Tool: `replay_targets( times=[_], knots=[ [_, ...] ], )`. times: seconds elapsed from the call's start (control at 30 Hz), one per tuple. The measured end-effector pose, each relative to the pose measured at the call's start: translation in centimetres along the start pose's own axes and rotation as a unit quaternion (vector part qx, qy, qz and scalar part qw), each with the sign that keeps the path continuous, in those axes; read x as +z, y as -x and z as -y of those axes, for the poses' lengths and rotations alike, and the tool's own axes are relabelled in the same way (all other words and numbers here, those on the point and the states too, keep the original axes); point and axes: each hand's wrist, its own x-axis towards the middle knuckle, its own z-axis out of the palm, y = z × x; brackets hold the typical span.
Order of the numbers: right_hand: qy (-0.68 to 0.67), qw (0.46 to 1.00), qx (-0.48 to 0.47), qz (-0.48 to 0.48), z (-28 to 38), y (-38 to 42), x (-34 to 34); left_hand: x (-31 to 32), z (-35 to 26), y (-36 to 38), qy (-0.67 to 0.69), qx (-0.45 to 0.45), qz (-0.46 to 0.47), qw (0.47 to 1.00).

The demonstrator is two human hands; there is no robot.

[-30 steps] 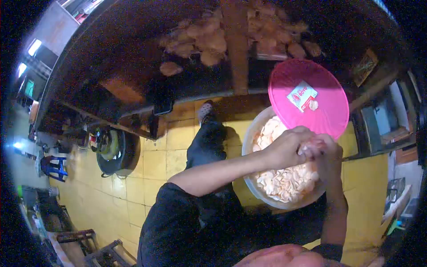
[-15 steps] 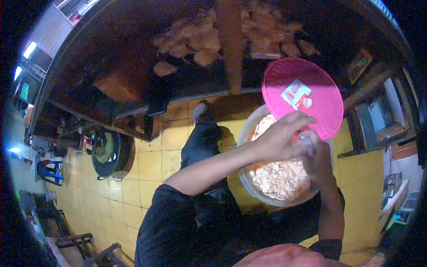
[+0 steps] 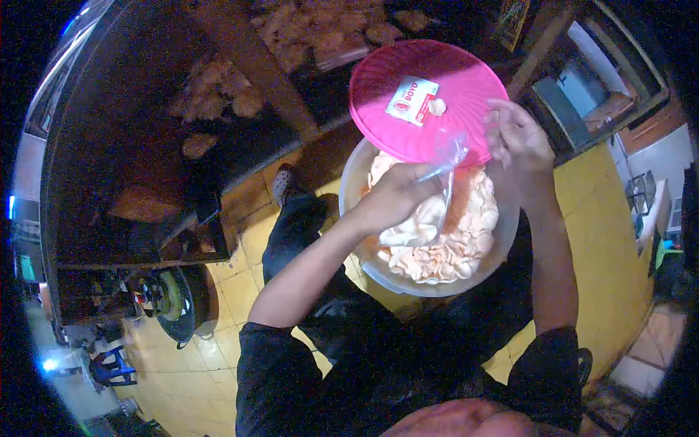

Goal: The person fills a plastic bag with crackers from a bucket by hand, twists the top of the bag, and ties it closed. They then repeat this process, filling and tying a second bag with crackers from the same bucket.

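My left hand (image 3: 399, 198) grips a clear plastic bag (image 3: 422, 222) with pale puffed crackers in it, over the round tub. The bag's loose top (image 3: 453, 149) sticks up past my fingers. My right hand (image 3: 518, 142) is raised to the right of the bag, fingers apart and loosely bent, with nothing visible in them. Below both hands, many pale orange crackers (image 3: 455, 251) fill the translucent tub (image 3: 504, 218). A pink lid (image 3: 378, 73) with a paper label leans at the tub's far side, and one small cracker (image 3: 436, 107) rests on it.
The tub is between my legs on the yellow tiled floor (image 3: 182, 360). Ahead stands a dark wooden shelf (image 3: 291, 113) with brown pieces laid on it. A dark wok-like pan (image 3: 193, 306) is at the left, with a blue stool (image 3: 114, 366) beyond it.
My hands have separated: the right moved away from the bag's top, while the left keeps hold of the bag, now in plain sight. The whole view has shifted and turned.
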Motion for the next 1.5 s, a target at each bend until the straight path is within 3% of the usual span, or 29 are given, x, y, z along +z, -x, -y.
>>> replay_targets(
  times=[0.03,0.07,0.13,0.17,0.23,0.27,0.3,0.37,0.43,0.57,0.63,0.7,0.73,0.77,0.8,0.83,0.9,0.93,0.97,1.03,1.07,1.13,1.17,1.23,1.3,1.37,1.4,1.43,1.5],
  knots=[
    [0.005,1.000,-0.010,-0.025,-0.2,0.0,0.4,-0.1,-0.4,0.0,0.043,-0.022,-0.004,0.999],
    [0.106,0.992,0.061,0.014,-0.2,0.9,1.0,-0.2,-0.4,0.0,0.073,-0.038,0.004,0.997],
    [0.301,0.930,-0.049,0.206,-1.5,1.9,1.4,0.1,-0.1,0.0,0.081,-0.018,0.004,0.997],
    [0.298,0.932,-0.048,0.201,-2.3,2.5,2.2,0.3,0.2,0.1,0.093,0.004,0.002,0.996],
    [0.076,0.984,0.061,0.151,-3.3,3.0,4.2,0.8,0.9,0.2,0.014,-0.017,0.039,0.999],
    [0.056,0.984,-0.032,0.166,-2.9,2.6,4.2,1.0,1.0,0.1,-0.063,-0.032,0.070,0.995],
    [0.056,0.984,-0.034,0.167,-2.4,2.5,4.3,1.2,0.9,0.1,-0.065,-0.031,0.069,0.995],
    [-0.043,0.991,0.043,0.123,-1.1,2.3,4.7,1.2,0.7,0.0,0.065,-0.131,0.090,0.985],
    [-0.055,0.990,0.070,0.105,-0.4,2.1,4.7,1.1,0.4,-0.2,0.086,-0.149,0.078,0.982],
    [-0.026,0.992,0.088,0.087,-0.4,1.6,3.8,1.2,0.7,-0.4,0.083,-0.086,0.055,0.991],
    [0.052,0.993,0.092,0.045,-0.2,1.4,3.9,1.4,0.6,-0.8,0.032,-0.014,0.034,0.999],
    [0.088,0.992,0.084,0.015,-0.2,1.3,3.9,1.4,0.7,-0.6,0.003,-0.040,0.023,0.999],
    [0.086,0.995,0.024,-0.033,-1.0,1.0,3.3,1.8,1.1,-0.4,-0.162,-0.007,-0.072,0.984],
    [0.082,0.993,-0.036,-0.080,-1.5,0.6,3.0,1.8,1.3,-0.2,-0.321,0.023,-0.165,0.932],
    [0.119,0.988,-0.014,-0.093,1.1,1.4,3.5,1.4,1.0,-0.1,-0.351,-0.048,-0.128,0.926],
    [0.117,0.990,-0.017,-0.083,1.0,1.7,3.8,1.4,0.6,-0.2,-0.352,-0.049,-0.139,0.924],
    [0.232,0.957,-0.171,0.013,0.2,1.9,4.0,1.6,-0.3,-0.8,-0.181,-0.124,-0.040,0.975],
    [0.250,0.938,-0.237,0.041,-0.5,1.9,4.5,2.4,-1.1,-0.1,-0.057,-0.040,-0.059,0.996],
    [0.246,0.938,-0.241,0.044,-0.3,2.5,4.6,2.8,-0.9,-0.2,0.110,-0.142,-0.032,0.983],
    [0.400,0.806,-0.408,0.154,2.2,3.7,6.0,2.8,-2.6,0.9,0.364,-0.240,0.008,0.900],
    [0.400,0.806,-0.408,0.154,2.4,4.1,6.0,2.8,-1.6,1.1,0.363,-0.240,0.008,0.900],
    [0.538,0.679,-0.454,0.208,2.6,4.6,5.9,2.4,-0.1,1.1,0.524,-0.086,0.158,0.832],
    [0.541,0.680,-0.450,0.205,2.4,4.7,6.1,2.6,0.6,0.9,0.525,-0.090,0.162,0.831],
    [0.540,0.695,-0.461,0.110,2.0,4.8,6.4,2.8,-1.2,1.1,0.482,-0.143,-0.013,0.864],
    [0.558,0.693,-0.442,0.116,2.4,4.7,6.0,2.4,-1.7,0.8,0.531,-0.100,0.030,0.841],
    [0.498,0.763,-0.406,0.072,2.6,3.9,5.7,2.6,-2.0,0.3,0.519,-0.006,-0.066,0.852],
    [0.493,0.766,-0.410,0.048,2.6,3.0,5.5,2.9,-4.2,0.1,0.514,0.023,-0.082,0.853],
    [0.495,0.766,-0.407,0.045,2.4,2.4,5.4,2.6,-3.7,-0.3,0.514,0.020,-0.079,0.854],
    [0.414,0.852,-0.321,0.003,2.0,1.7,5.0,2.2,-3.0,-1.1,0.482,0.002,-0.090,0.871]
  ],
)
